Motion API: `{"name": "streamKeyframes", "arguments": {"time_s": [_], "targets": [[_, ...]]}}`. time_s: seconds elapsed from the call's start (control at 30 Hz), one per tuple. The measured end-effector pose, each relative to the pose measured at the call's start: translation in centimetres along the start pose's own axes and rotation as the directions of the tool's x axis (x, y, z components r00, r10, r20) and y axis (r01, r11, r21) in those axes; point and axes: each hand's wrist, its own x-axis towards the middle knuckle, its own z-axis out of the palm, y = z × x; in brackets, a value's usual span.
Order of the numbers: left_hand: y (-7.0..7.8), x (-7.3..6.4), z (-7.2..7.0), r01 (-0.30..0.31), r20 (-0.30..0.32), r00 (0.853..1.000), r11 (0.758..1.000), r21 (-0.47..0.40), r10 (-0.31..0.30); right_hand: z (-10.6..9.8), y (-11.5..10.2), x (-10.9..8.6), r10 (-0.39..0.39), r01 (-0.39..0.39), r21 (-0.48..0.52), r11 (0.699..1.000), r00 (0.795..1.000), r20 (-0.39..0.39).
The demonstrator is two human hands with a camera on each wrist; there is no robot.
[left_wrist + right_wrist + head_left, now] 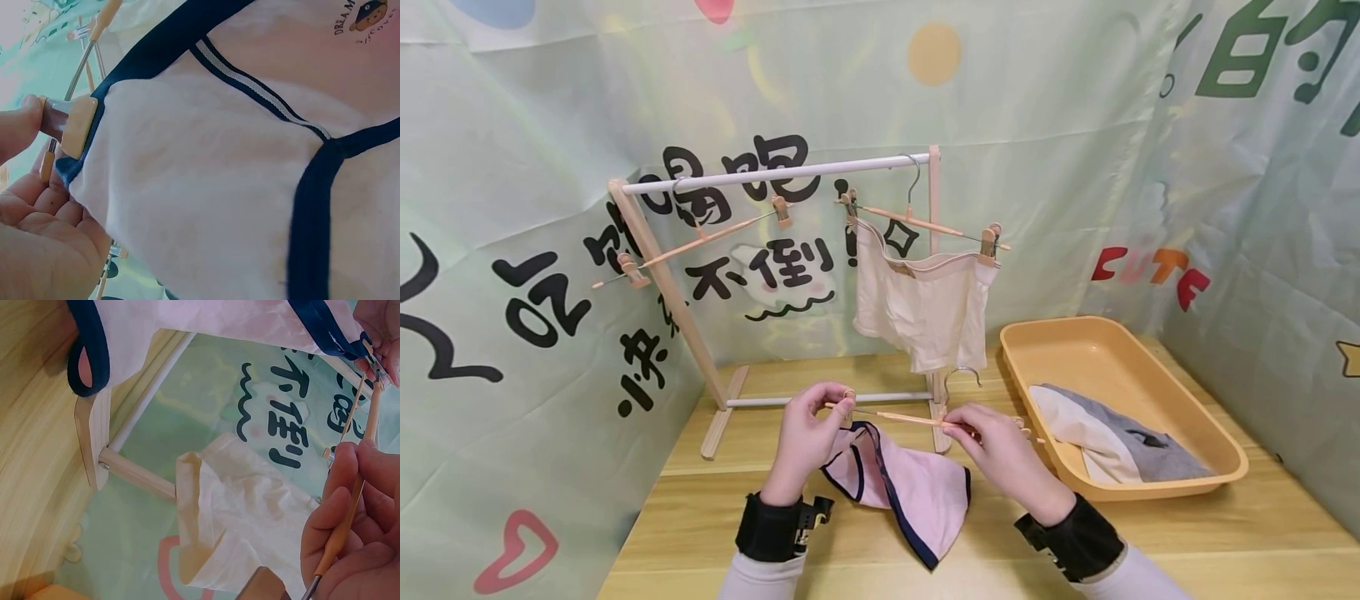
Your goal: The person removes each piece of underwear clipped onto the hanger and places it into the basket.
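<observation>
Both hands hold a wooden clip hanger [904, 417] over the table, its metal hook pointing up. My left hand [812, 429] pinches the clip [79, 127] at the hanger's left end. That clip bites the navy waistband corner of pink underpants [925, 492] with dark trim, which hang down below the bar. In the left wrist view a small bear print shows on the cloth. My right hand [1003, 454] grips the bar near its middle, thumb and fingers curled round the wood [350, 519]. The right-end clip is mostly behind that hand in the head view.
Behind the hands stands a small rack [775, 173] with a white rail. An unused clip hanger [707, 239] hangs at its left; cream shorts [925, 304] hang clipped at its right. A yellow tray [1090, 333] on the right holds grey and cream clothing [1120, 437].
</observation>
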Motion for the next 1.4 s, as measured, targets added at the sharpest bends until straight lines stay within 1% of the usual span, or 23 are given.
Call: {"name": "streamKeyframes", "arguments": {"time_s": [0.5, 0.73, 1.03, 1.23, 1.4], "targets": [[0.15, -0.12, 0.14, -0.003, -0.022, 1.0, 1.0, -0.002, 0.003, -0.05, 0.04, -0.01, -0.012, 0.012, 0.0, 1.0, 1.0, 0.006], [0.41, -0.14, 0.21, -0.004, -0.033, 0.999, 1.0, -0.019, 0.003, -0.17, -0.08, 0.04, -0.015, 0.015, -0.002, 1.0, 1.0, 0.003], [0.11, -0.15, 0.45, -0.017, -0.062, 0.998, 0.999, -0.047, 0.014, -0.33, -0.12, 0.02, -0.02, 0.02, -0.013, 1.0, 1.0, 0.006], [0.04, -0.15, 0.41, 0.001, -0.041, 0.999, 0.999, -0.043, -0.003, -0.39, -0.09, 0.02, -0.021, 0.021, -0.02, 1.0, 1.0, 0.003], [-0.28, -0.04, 0.31, 0.034, 0.01, 0.999, 0.999, -0.042, -0.034, -0.48, -0.07, 0.06, -0.02, 0.02, -0.036, 0.999, 1.0, -0.004]]}}
